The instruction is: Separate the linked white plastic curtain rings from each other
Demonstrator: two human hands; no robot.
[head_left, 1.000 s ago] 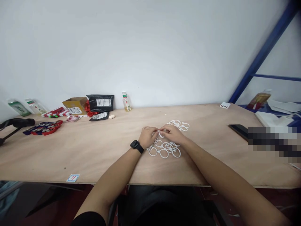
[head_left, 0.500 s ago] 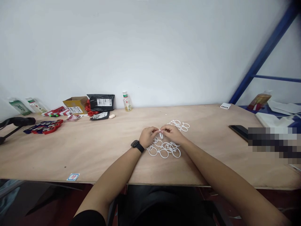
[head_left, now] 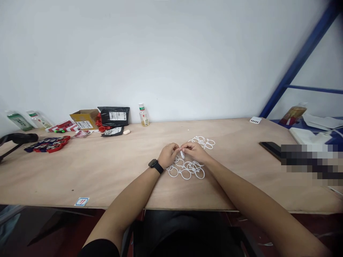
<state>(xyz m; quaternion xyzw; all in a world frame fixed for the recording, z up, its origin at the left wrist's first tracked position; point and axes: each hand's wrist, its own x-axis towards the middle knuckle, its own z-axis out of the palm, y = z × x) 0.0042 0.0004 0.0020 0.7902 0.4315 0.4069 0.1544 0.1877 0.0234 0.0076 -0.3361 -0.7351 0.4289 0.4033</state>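
Between my two hands a white plastic curtain ring [head_left: 182, 155] hangs almost edge-on, its upper end hidden by fingertips. My left hand [head_left: 168, 154], with a black watch on the wrist, is closed in a pinch at the ring's top. From the other side my right hand [head_left: 196, 151] pinches the same ring, thumb and forefinger together. Just below the hands lies a loose group of several white rings [head_left: 193, 167] with small eyelets, some overlapping. Behind my right hand is a second group of white rings [head_left: 210, 140], partly covered by that hand.
Along the wall stand a drink bottle [head_left: 144, 116], black parcel bags [head_left: 115, 116] and an open cardboard box [head_left: 84, 119]. Red and blue items [head_left: 48, 144] lie at the left. A dark phone-like object [head_left: 270, 149] and a white slotted block [head_left: 255, 120] are on the right.
The whole view has shifted slightly. Both hands keep their pinch at the ring's top, and the hanging ring has turned a little. The rings on the table lie as before.
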